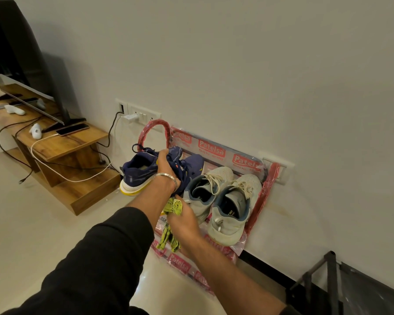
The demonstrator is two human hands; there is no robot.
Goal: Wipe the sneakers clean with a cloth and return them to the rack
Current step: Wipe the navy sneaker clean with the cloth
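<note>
Two hands: both are occupied, one with a shoe and one with the cleaning rag.
Left hand: fingers are wrapped over the top of the navy sneaker, gripping it at the tongue and laces so its heel end juts past the left edge of the rack, yellow-and-white sole facing the floor; a metal bangle sits at the wrist.
Likely reason for the hold: gripping from above leaves the sides and sole free for wiping, or for setting the shoe down.
Right hand: closed around a bunched yellow-green cloth, a wad showing above the fist and a tail hanging below, kept just beneath the held shoe.
Second navy sneaker: on the rack, behind the held one, mostly hidden.
Grey sneakers: a pair side by side on the rack, toes toward the wall, heels toward the person.
Rack: low, against the wall, its frame in clear plastic wrapping with red print.
Writing: "Patelsa" repeats in white on red along the wrapping; the smaller line under it is too fine to read.
Task state: I judge the navy shoe is in hand for wiping or return; which one cannot be told.
</note>
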